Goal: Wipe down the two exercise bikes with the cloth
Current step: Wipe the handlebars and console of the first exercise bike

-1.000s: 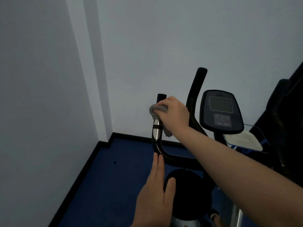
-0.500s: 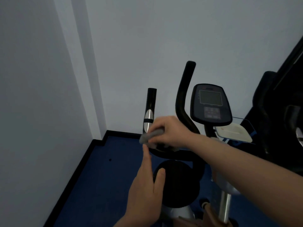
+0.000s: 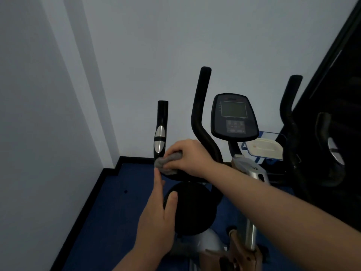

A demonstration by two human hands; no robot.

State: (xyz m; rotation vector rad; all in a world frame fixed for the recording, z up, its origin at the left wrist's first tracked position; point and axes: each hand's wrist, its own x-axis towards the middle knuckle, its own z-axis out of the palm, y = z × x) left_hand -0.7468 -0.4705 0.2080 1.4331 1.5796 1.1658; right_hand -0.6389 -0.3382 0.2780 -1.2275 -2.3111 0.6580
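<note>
1. Gripping the grey cloth point(image 3: 169, 160), the right hand point(image 3: 192, 158) is curling its fingers round the bunched fabric and pressing it against the lower bend of the short left handlebar point(image 3: 160, 133), just below the silver sensor plate point(image 3: 159, 141).
2. Standing at the centre of the view, the exercise bike point(image 3: 197, 118) is filling the space from six o'clock up to twelve, with its tall curved handle point(image 3: 201, 106) rising at about one o'clock of the cloth.
3. Reaching in from four o'clock, the right forearm is crossing in front of the bike's silver post point(image 3: 250, 231).
4. Lying at six o'clock of the cloth, the left hand point(image 3: 156, 222) is holding its fingers straight and together, fingertips touching or just short of the fabric; it is gripping nothing.
5. Sitting under that hand, the round black housing point(image 3: 195, 212) is showing beside the thumb.
6. Facing the camera at two o'clock of the cloth, the console point(image 3: 233, 116) is showing a blank screen.
7. Sitting at three o'clock of the console, a clear blue-edged tray point(image 3: 273, 135) is holding a pale flat object point(image 3: 265, 146); what it is I cannot tell.
8. Showing at the right edge, a second dark machine point(image 3: 330, 149) is standing near the tray.
</note>
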